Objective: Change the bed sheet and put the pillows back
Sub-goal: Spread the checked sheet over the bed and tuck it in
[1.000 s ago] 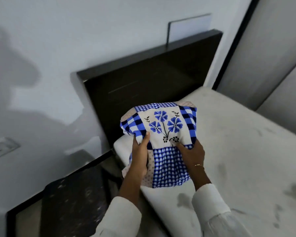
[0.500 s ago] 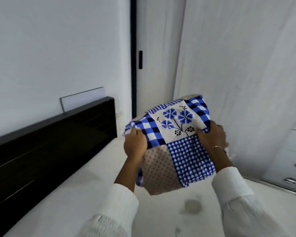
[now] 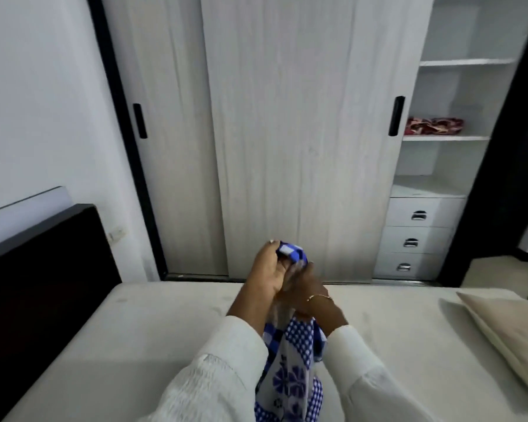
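Observation:
A blue and white patchwork bed sheet (image 3: 290, 370) with flower prints hangs down between my forearms over the bare white mattress (image 3: 141, 336). My left hand (image 3: 267, 269) grips the sheet's top edge, a checked corner sticking out above the fingers. Close against it, my right hand (image 3: 307, 286) holds the same bunched cloth just below. A beige pillow (image 3: 509, 330) lies on the mattress at the right edge.
A dark headboard (image 3: 40, 269) stands at the left. Behind the bed is a pale wardrobe with sliding doors (image 3: 287, 141), open shelves holding a red cloth (image 3: 435, 126), and three drawers (image 3: 415, 239).
My view has turned right from the headboard to the wardrobe. The folded sheet has opened out and now hangs down from both hands, which have come together at its top.

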Demonstrator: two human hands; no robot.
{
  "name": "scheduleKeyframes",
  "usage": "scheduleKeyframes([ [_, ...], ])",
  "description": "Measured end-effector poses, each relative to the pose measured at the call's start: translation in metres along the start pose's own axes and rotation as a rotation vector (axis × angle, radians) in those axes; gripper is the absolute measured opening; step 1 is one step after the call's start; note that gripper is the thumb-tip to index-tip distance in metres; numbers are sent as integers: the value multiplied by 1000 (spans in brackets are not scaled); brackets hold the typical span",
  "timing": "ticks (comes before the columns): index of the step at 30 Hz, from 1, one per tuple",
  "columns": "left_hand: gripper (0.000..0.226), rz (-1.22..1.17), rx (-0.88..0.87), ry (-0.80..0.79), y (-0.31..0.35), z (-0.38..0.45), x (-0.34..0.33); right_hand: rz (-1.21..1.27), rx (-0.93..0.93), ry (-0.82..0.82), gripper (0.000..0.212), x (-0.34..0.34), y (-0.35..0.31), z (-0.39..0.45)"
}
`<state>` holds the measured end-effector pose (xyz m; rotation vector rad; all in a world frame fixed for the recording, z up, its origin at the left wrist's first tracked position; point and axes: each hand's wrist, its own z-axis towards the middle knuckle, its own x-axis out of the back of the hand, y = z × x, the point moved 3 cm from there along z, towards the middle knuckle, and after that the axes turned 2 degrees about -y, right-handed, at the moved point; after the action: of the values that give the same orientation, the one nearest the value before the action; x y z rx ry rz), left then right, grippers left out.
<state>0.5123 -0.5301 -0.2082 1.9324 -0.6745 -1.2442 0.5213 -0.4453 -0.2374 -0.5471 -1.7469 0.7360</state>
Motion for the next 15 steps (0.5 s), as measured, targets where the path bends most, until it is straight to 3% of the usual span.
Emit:
scheduleKeyframes([
  [6,22,94,-318,-172,80,-5,-35,272,88,505,19,63,-28,10],
  [10,31,341,-658,-208,156,-4,-44,294,310,735,24,151,-100,-1],
  [13,39,820,-1195,-68,207,-24,-69,237,491,959,29,222,-161,-29],
  [15,51,1265,-1453,223,227,-33,-79,297,549,1135,31,264,-190,-48],
])
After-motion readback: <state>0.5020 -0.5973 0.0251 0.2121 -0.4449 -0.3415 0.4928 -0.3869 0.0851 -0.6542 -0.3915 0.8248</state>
